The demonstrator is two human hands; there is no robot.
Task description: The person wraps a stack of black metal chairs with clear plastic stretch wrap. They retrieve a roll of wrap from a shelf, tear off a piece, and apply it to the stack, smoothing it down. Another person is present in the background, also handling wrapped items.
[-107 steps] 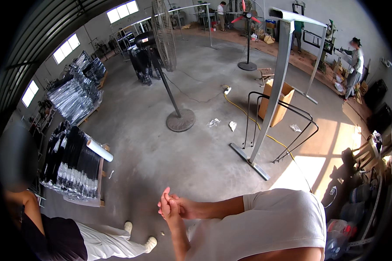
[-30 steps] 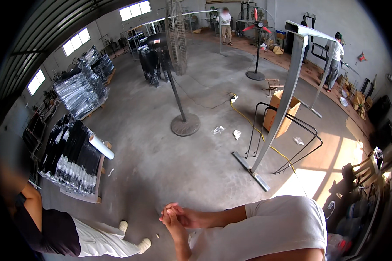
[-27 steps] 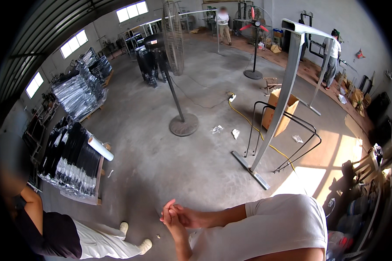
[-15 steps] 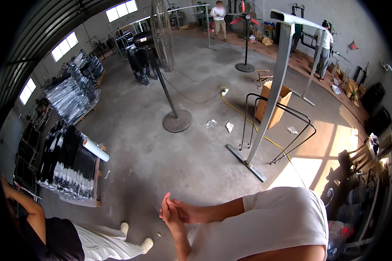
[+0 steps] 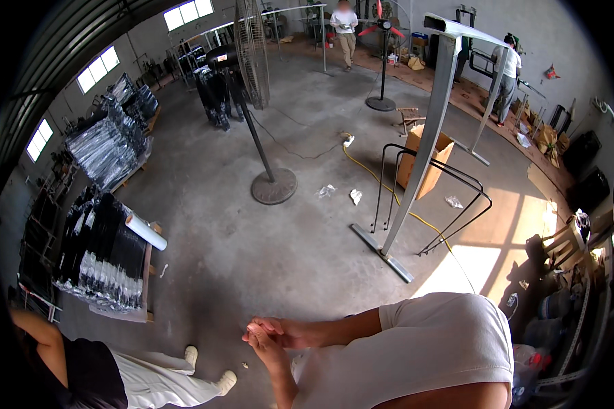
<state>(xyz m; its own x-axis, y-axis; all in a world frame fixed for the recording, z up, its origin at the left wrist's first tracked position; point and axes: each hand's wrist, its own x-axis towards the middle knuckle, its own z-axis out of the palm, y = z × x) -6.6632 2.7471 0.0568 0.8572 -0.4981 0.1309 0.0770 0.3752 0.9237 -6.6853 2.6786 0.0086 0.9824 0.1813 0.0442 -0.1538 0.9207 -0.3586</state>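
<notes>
My left hand [image 5: 267, 347] and my right hand [image 5: 286, 333] meet in front of my body at the lower middle. They touch, with the fingers curled and pressed together. No object shows in or between them, though the inner sides of the palms are hidden. My right forearm comes in from the right, out of a white sleeve [image 5: 443, 327]; my left forearm rises from the lower edge. Grey concrete floor [image 5: 252, 273] lies beyond my hands.
A person in a dark top [image 5: 95, 371] and light trousers is close at left. Wrapped black stacks [image 5: 106, 252] stand on pallets, one bearing a film roll [image 5: 145, 232]. Ahead are a pedestal fan [image 5: 275, 186], metal frame [image 5: 423, 157], carton [image 5: 433, 170] and yellow cable [image 5: 426, 223].
My fingers, pointing up before, have folded down and curled together, and my left hand has tipped leftward. The distant person in white has stepped slightly nearer. The view has shifted a little.
</notes>
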